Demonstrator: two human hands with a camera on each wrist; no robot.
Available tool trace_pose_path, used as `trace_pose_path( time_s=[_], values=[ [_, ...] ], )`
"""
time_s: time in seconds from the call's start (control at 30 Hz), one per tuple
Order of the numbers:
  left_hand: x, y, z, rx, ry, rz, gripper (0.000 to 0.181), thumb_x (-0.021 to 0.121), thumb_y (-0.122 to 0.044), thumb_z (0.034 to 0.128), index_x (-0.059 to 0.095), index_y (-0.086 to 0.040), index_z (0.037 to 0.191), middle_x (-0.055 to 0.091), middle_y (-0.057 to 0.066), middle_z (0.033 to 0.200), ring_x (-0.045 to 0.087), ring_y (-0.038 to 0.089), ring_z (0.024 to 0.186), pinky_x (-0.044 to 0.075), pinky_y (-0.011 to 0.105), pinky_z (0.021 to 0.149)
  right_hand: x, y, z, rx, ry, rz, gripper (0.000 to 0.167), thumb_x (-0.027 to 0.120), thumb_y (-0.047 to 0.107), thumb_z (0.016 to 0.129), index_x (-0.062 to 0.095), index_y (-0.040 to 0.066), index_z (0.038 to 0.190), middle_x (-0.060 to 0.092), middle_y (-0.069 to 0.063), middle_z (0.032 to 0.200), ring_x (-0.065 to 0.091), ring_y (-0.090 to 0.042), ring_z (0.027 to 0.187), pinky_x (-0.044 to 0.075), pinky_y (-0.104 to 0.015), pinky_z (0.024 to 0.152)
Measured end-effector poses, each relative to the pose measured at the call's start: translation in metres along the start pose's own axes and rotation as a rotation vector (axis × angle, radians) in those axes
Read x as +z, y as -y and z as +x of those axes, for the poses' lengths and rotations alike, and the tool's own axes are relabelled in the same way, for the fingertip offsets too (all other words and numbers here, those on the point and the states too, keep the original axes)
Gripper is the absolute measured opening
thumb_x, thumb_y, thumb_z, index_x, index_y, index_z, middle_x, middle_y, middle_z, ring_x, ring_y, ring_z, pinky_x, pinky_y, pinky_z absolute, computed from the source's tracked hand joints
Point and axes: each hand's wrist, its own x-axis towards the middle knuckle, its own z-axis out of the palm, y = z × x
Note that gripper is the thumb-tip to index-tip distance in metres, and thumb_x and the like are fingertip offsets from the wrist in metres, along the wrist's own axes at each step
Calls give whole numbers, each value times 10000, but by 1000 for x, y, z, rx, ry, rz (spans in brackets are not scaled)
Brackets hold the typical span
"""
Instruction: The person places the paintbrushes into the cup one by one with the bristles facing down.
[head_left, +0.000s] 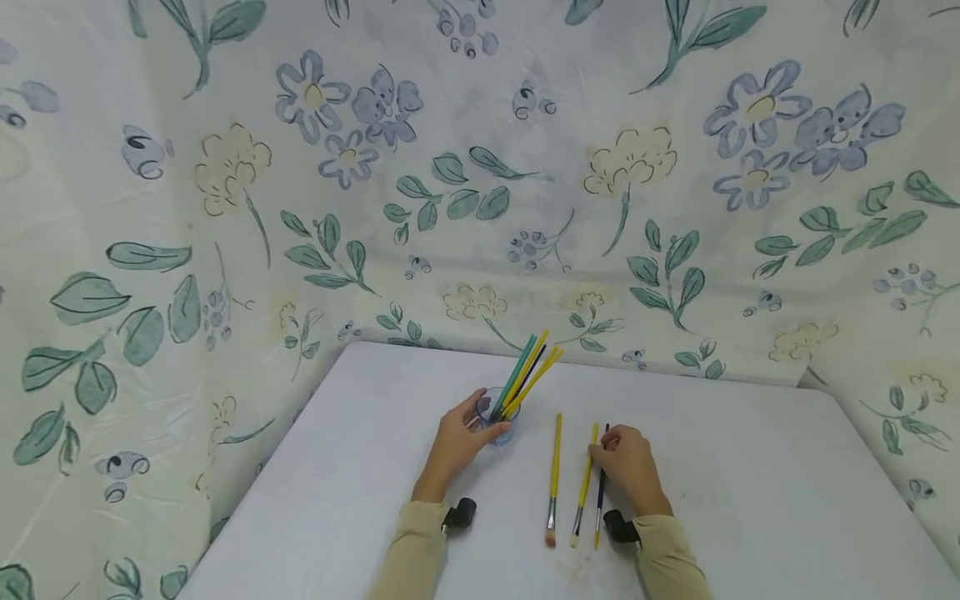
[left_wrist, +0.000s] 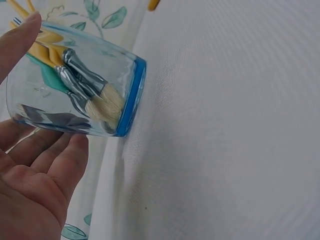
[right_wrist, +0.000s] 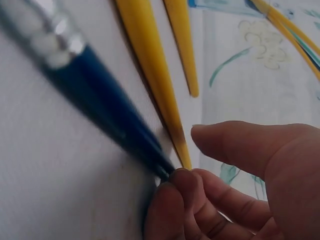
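Note:
My left hand (head_left: pixel 459 440) holds a clear glass with a blue base (left_wrist: pixel 134 97), thumb on one side and fingers on the other. Several paintbrushes (left_wrist: pixel 102 102) stand in it bristles down, with yellow, green and dark handles leaning out over the rim. My right hand (head_left: pixel 630 467) is at the handle end of a dark blue paintbrush (right_wrist: pixel 107 107). Its bent fingertips touch that handle, while the thumb (right_wrist: pixel 235 142) stays apart from it. Just left of this brush lie a yellow paintbrush (head_left: pixel 585 483) and another yellow paintbrush (head_left: pixel 555 467), bristles toward me.
The white table (head_left: pixel 757 492) reaches a back edge against a hanging floral cloth (head_left: pixel 480 250), which also rises at both sides. Black wrist cameras sit at my left sleeve (head_left: pixel 416 533) and right sleeve (head_left: pixel 667 546). A faint stain (head_left: pixel 576 573) marks the table near the bristles.

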Motion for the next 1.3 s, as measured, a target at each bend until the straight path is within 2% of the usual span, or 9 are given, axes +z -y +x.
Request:
trace_pose_path(
  time_s=[0.23, 0.53, 0.9, 1.07, 1.3],
  values=[
    [2, -1, -1, -21, -7, 14, 836, 865, -348, 845, 482, -99, 1545, 525, 166, 1567, 489, 378, 1471, 466, 489, 1189, -2, -3, 2, 3, -3, -31, 210, 724, 87, 880, 636, -59, 1002, 690, -166, 876, 625, -216, 730, 511, -290, 581],
    [2, -2, 0, -32, -12, 25, 839, 870, -358, 836, 489, -121, 1544, 535, 157, 1561, 497, 371, 1467, 478, 482, 1181, -3, 0, 4, 75, 23, -76, 272, 721, 60, 853, 637, -83, 1069, 694, -204, 951, 630, -244, 780, 535, -308, 621],
    [2, 0, 0, -26, -7, 23, 848, 860, -385, 843, 478, -114, 1549, 523, 176, 1565, 501, 386, 1459, 481, 486, 1176, -8, 2, -4, 98, 44, -169, 222, 781, 128, 813, 630, -33, 838, 645, -132, 765, 609, -218, 644, 491, -280, 516],
    [2, -1, 0, -31, -15, 24, 839, 864, -353, 844, 478, -110, 1548, 534, 170, 1558, 507, 378, 1457, 482, 487, 1175, -9, 1, -6, 92, 54, -208, 214, 754, 128, 782, 601, -20, 812, 621, -117, 724, 588, -225, 608, 460, -275, 480],
    [3, -2, -1, -22, -19, 21, 844, 863, -374, 842, 482, -106, 1545, 532, 177, 1558, 506, 385, 1455, 484, 489, 1174, -13, -5, -5, 129, 56, -199, 233, 719, 176, 822, 621, -34, 849, 623, -119, 732, 588, -223, 599, 452, -264, 473]
  ],
)
